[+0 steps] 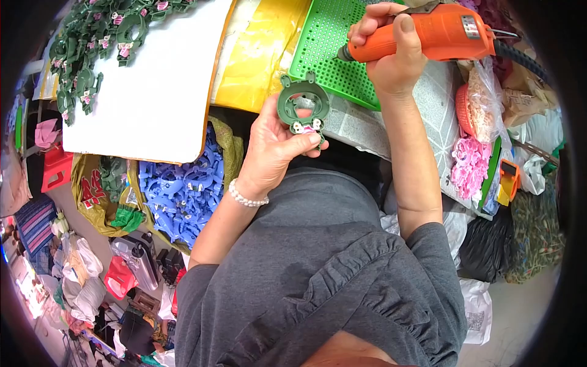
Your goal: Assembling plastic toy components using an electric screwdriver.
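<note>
My left hand [278,142] is closed around a dark green ring-shaped plastic part [304,92], which has a pink and white piece [307,126] at its lower end under my thumb. The part is held up just past the table's front edge, and its opening faces me. My right hand [397,61] wraps round an orange electric screwdriver [428,33], held nearly level with its dark tip [345,52] pointing left. That tip is above a green perforated tray [327,43], apart from the green part.
A white board [143,98] at left bears several green parts [76,79]. Below it stands a sack of blue plastic parts [186,186]. At right are pink pieces [471,165], a red basket [468,113] and the screwdriver's black cable [520,58]. Yellow packaging [257,49] lies beside the tray.
</note>
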The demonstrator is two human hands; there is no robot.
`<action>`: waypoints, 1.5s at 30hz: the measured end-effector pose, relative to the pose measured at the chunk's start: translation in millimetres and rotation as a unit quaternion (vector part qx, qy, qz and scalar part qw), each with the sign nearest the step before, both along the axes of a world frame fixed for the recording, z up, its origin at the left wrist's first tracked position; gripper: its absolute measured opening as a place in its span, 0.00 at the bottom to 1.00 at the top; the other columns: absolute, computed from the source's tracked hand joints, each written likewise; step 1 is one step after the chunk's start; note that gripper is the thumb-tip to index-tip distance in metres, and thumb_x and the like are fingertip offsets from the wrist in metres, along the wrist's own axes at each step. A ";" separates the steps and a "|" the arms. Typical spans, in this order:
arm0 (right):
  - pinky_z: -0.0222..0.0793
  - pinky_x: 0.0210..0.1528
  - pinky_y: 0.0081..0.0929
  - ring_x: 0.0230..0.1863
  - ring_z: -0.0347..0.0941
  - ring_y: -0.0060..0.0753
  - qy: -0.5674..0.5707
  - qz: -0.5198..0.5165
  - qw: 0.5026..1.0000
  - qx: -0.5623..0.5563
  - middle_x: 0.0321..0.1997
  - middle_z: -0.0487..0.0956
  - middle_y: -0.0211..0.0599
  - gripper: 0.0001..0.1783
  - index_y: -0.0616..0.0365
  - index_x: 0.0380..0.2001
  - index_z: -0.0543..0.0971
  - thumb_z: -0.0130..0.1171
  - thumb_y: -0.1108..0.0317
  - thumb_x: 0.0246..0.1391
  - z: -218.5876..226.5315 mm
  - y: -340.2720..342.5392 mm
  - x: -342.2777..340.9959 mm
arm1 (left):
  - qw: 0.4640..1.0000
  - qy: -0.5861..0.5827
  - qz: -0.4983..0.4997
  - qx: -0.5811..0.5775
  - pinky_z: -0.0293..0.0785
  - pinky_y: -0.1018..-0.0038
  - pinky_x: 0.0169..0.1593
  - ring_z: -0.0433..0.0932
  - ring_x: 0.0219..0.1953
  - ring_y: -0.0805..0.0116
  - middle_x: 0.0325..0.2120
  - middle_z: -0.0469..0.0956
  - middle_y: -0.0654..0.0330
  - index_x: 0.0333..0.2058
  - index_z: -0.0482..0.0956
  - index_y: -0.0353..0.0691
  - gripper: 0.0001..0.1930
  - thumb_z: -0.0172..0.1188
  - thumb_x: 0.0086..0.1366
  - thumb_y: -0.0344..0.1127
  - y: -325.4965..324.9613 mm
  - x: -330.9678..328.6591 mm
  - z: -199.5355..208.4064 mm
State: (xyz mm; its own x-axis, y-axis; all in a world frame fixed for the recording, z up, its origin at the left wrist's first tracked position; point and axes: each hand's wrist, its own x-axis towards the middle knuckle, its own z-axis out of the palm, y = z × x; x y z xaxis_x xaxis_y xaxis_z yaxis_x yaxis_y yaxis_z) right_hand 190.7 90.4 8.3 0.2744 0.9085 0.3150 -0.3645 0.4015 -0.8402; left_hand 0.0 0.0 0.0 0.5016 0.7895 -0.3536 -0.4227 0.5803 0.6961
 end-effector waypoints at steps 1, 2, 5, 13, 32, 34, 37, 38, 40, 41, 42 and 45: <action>0.69 0.24 0.24 0.20 0.69 0.27 0.142 0.111 0.976 0.119 0.24 0.71 0.35 0.18 0.59 0.37 0.68 0.57 0.56 0.53 -7.5 9.1 -1.7 | 1.000 -0.006 0.001 -0.001 0.79 0.76 0.30 0.80 0.31 0.63 0.42 0.70 0.56 0.52 0.60 0.37 0.29 0.62 0.52 0.20 0.2 0.6 0.2; 0.69 0.24 0.23 0.20 0.69 0.27 0.277 0.217 0.907 0.233 0.23 0.71 0.35 0.18 0.59 0.37 0.68 0.57 0.56 0.53 -12.7 12.2 0.0 | 1.000 -0.011 0.002 -0.001 0.79 0.76 0.30 0.80 0.31 0.64 0.42 0.70 0.56 0.52 0.61 0.37 0.29 0.62 0.52 0.20 0.5 1.2 0.3; 0.69 0.23 0.22 0.20 0.69 0.26 0.019 -0.013 1.000 -0.006 0.23 0.71 0.34 0.16 0.59 0.35 0.69 0.57 0.57 0.53 20.9 -12.8 -10.6 | 1.000 -0.007 0.014 -0.005 0.78 0.77 0.30 0.80 0.31 0.64 0.41 0.70 0.56 0.52 0.61 0.37 0.29 0.62 0.51 0.20 -1.0 -2.9 -1.1; 0.69 0.23 0.22 0.19 0.69 0.26 0.128 0.087 0.984 0.084 0.23 0.71 0.34 0.14 0.58 0.34 0.69 0.56 0.59 0.53 5.8 4.3 -5.4 | 1.000 -0.003 0.002 -0.001 0.78 0.77 0.30 0.80 0.30 0.65 0.41 0.71 0.56 0.52 0.60 0.36 0.29 0.62 0.51 0.20 1.1 -0.2 0.9; 0.57 0.44 0.37 0.30 0.66 0.29 -0.004 0.183 0.975 0.125 0.33 0.71 0.30 0.44 0.59 0.47 0.70 0.49 0.28 0.41 78.9 -56.1 9.1 | 0.998 0.043 0.022 0.044 0.78 0.78 0.31 0.79 0.31 0.68 0.38 0.72 0.56 0.53 0.58 0.34 0.28 0.59 0.54 0.20 -2.4 6.5 17.5; 0.59 0.42 0.35 0.30 0.66 0.27 -0.067 0.212 0.963 0.154 0.33 0.70 0.29 0.47 0.60 0.49 0.70 0.49 0.26 0.41 89.6 -69.1 -0.5 | 0.997 0.042 0.041 0.058 0.77 0.79 0.30 0.78 0.31 0.70 0.37 0.73 0.56 0.53 0.58 0.34 0.28 0.58 0.54 0.19 -3.2 9.4 18.7; 0.60 0.41 0.33 0.30 0.67 0.26 -0.124 0.278 0.936 0.175 0.33 0.70 0.29 0.47 0.60 0.50 0.69 0.50 0.27 0.42 102.0 -73.1 -9.9 | 0.997 0.034 0.049 0.056 0.77 0.80 0.30 0.78 0.31 0.71 0.36 0.73 0.56 0.53 0.58 0.34 0.29 0.58 0.53 0.19 -3.4 10.9 23.2; 0.61 0.39 0.33 0.30 0.67 0.27 -0.160 0.320 0.915 0.187 0.33 0.70 0.30 0.46 0.61 0.50 0.68 0.51 0.28 0.43 105.0 -74.6 -12.6 | 0.997 0.034 0.050 0.056 0.77 0.80 0.30 0.78 0.31 0.71 0.36 0.73 0.56 0.53 0.58 0.34 0.29 0.58 0.53 0.19 -3.8 11.7 22.5; 0.62 0.39 0.32 0.30 0.68 0.27 -0.137 0.303 0.928 0.170 0.33 0.70 0.30 0.46 0.61 0.50 0.68 0.52 0.28 0.44 96.6 -81.8 -22.6 | 0.994 0.012 0.083 0.073 0.76 0.81 0.30 0.78 0.30 0.72 0.36 0.74 0.57 0.54 0.57 0.34 0.30 0.58 0.53 0.19 -5.5 9.7 20.3; 0.62 0.39 0.33 0.30 0.68 0.28 -0.115 0.287 0.934 0.179 0.33 0.70 0.30 0.46 0.62 0.50 0.67 0.52 0.29 0.44 84.7 -81.8 -23.3 | 0.993 0.015 0.089 0.072 0.76 0.81 0.30 0.78 0.30 0.72 0.36 0.74 0.57 0.54 0.57 0.34 0.30 0.58 0.53 0.19 -6.7 8.3 19.8; 0.62 0.39 0.33 0.30 0.68 0.28 -0.100 0.260 0.942 0.186 0.33 0.70 0.31 0.46 0.62 0.50 0.67 0.52 0.29 0.44 80.9 -83.6 -23.0 | 0.993 0.022 0.085 0.084 0.76 0.81 0.29 0.77 0.30 0.72 0.35 0.74 0.57 0.55 0.57 0.33 0.30 0.58 0.53 0.19 -5.5 10.5 20.8; 0.63 0.39 0.33 0.30 0.68 0.28 -0.072 0.211 0.967 0.124 0.33 0.71 0.32 0.46 0.62 0.50 0.67 0.52 0.29 0.45 81.2 -98.1 -28.1 | 0.992 0.026 0.077 0.096 0.76 0.81 0.28 0.77 0.29 0.73 0.35 0.74 0.56 0.55 0.56 0.33 0.31 0.57 0.52 0.19 -4.9 14.1 23.4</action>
State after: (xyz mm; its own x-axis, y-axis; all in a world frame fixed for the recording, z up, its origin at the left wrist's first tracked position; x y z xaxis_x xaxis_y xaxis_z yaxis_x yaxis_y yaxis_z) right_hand 162.6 -7.7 89.5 -0.1672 0.8213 0.5454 -0.4255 0.4389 -0.7914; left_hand 14.1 -4.9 23.4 0.3548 0.9106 -0.2119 -0.4559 0.3663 0.8111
